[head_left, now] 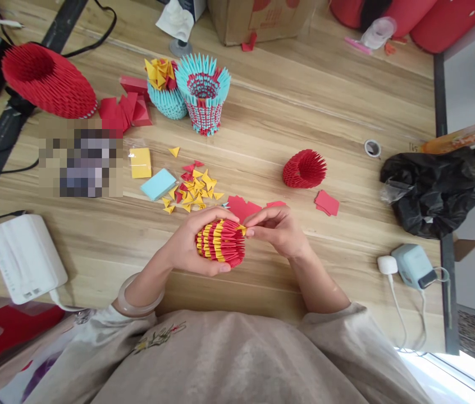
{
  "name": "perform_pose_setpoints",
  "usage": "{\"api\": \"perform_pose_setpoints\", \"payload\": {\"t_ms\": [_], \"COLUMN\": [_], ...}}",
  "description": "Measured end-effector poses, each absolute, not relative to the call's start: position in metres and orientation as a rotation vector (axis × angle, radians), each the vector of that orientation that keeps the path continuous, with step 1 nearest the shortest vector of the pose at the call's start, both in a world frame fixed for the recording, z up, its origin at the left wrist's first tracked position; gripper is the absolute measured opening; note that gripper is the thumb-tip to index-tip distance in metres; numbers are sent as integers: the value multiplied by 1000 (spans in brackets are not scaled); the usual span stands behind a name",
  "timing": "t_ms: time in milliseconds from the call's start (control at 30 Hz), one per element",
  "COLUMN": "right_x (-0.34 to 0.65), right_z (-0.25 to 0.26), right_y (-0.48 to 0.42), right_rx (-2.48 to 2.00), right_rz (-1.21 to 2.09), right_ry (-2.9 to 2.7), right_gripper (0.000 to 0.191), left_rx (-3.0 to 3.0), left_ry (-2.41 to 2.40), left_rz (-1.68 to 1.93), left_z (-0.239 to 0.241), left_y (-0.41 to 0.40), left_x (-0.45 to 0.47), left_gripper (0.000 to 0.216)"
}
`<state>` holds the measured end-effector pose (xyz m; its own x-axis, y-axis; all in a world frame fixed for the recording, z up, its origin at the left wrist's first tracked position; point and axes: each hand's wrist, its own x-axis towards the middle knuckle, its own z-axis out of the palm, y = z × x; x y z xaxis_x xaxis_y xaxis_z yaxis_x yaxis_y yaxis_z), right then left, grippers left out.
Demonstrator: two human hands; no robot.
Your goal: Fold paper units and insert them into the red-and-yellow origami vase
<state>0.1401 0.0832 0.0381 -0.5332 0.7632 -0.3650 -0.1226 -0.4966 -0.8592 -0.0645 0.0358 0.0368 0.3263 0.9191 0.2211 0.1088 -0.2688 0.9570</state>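
Observation:
My left hand [192, 242] is wrapped round a small red and yellow vase of folded paper pieces [223, 242], tilted on its side with its rim toward my right hand. Thumb and forefinger of my right hand [277, 231] pinch a yellow folded paper piece [241, 229] at the vase's upper rim. Just beyond my hands lies a loose pile of yellow and red folded paper triangles [197, 191]. Red paper sheets [241, 207] lie partly hidden behind my fingers. A yellow paper stack [140, 163] and a light blue paper stack [159, 184] sit left of the pile.
Farther back stand a blue and red paper vase [204, 101], a blue paper bowl [167, 101] and a large red paper vase [48, 81]. At right are a small red paper vase [305, 169], a tape roll [372, 148] and a black plastic bag [435, 191]. A white power box [27, 258] lies left.

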Motion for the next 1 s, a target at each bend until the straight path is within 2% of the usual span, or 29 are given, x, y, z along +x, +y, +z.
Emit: {"api": "perform_pose_setpoints", "payload": {"t_ms": [533, 767, 1000], "right_x": [137, 136, 135], "right_z": [31, 35, 48], "right_y": [89, 85, 76], "right_rx": [-1022, -1119, -1175], "right_rz": [2369, 2106, 1888], "right_ry": [-818, -1027, -1128], "right_gripper": [23, 22, 21], "left_rx": [1650, 1652, 1602], "left_ry": [988, 1066, 976], "left_rz": [953, 927, 1012], "left_z": [43, 45, 36], "left_y": [34, 33, 35], "left_x": [-66, -67, -67], "left_gripper": [62, 58, 64]}}
